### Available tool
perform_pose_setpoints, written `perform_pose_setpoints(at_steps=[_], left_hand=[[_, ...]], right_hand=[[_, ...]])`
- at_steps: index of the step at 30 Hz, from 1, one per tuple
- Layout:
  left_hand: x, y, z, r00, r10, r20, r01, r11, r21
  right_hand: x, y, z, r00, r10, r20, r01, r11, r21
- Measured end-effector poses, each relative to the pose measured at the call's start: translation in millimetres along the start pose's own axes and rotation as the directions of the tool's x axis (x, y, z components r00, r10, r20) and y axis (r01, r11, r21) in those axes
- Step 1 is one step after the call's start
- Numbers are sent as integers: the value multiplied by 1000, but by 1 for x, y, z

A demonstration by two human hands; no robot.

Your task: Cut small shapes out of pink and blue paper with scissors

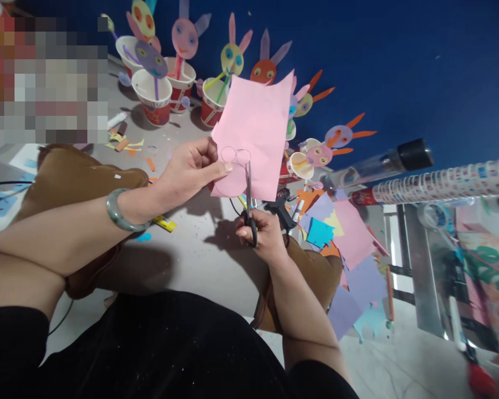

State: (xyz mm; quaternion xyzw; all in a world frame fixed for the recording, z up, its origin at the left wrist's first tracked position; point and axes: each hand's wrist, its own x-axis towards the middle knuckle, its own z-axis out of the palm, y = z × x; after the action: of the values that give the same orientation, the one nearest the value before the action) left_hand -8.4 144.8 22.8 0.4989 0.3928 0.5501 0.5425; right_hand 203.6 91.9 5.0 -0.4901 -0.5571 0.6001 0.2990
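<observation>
Black clothing (pixel 170 343), nearest my camera, spans the foreground beneath both working arms. Fingers of the left hand (pixel 191 169) are clamped, thumb in front, on the left margin of a pink sheet (pixel 258 122), which hangs raised above the tabletop (pixel 195 238). Fingers of the right hand (pixel 266 235) are closed around the handles of scissors (pixel 249 191), blades pointing up across the sheet's lower part; I cannot tell how far the blades are parted. Drawn circles (pixel 228 154) lie between left thumb and blades.

I judge the main hazard to be a strayed cut: with only one margin gripped, the free right side could swing and carry the blades into an outline. The thumb, near the blades, could be nicked if they veer left.

Outward from the sheet, its upper edge overlaps my view of the puppets in paper cups (pixel 153 105); I cannot tell the gap. A dark glue gun (pixel 283 210) and loose coloured papers (pixel 351 227) crowd the right, with stacked cups (pixel 441 180) beyond. Open room remains below the sheet, between the forearms.
</observation>
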Motion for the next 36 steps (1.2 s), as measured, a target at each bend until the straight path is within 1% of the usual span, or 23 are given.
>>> perform_pose_setpoints(at_steps=[4, 7, 9, 11, 15, 25, 29, 33, 36], left_hand=[[-1, 2, 2, 999, -40, 4, 40, 999, -19], [-3, 4, 3, 994, -75, 80, 77, 997, -23], [-4, 2, 3, 989, -70, 134, 71, 997, -2], [-4, 0, 3, 986, -59, 158, 57, 998, 18], [-5, -4, 4, 983, -46, 175, 45, 999, 8], [-8, -3, 4, 984, -37, 174, 4, 982, 187], [-8, -3, 4, 982, -48, 185, 18, 987, 161], [-8, -4, 4, 980, -71, 188, 46, 990, 133], [-7, -5, 3, 980, -71, 186, 45, 989, 139]], right_hand=[[0, -2, 1, 999, 34, -10, -34, 999, -35], [0, -2, 2, 999, 45, 0, -45, 997, -64], [1, -2, 2, 999, 44, 12, -43, 996, -76], [2, -1, 2, 1000, 27, 6, -26, 995, -92], [4, -2, 1, 1000, -21, -19, 18, 991, -130], [3, -2, -2, 1000, -26, -15, 23, 986, -163], [3, -3, -3, 999, -46, -17, 42, 985, -168], [3, -1, -3, 999, -29, -20, 25, 986, -165], [3, 1, -4, 1000, -15, -21, 12, 989, -145]])
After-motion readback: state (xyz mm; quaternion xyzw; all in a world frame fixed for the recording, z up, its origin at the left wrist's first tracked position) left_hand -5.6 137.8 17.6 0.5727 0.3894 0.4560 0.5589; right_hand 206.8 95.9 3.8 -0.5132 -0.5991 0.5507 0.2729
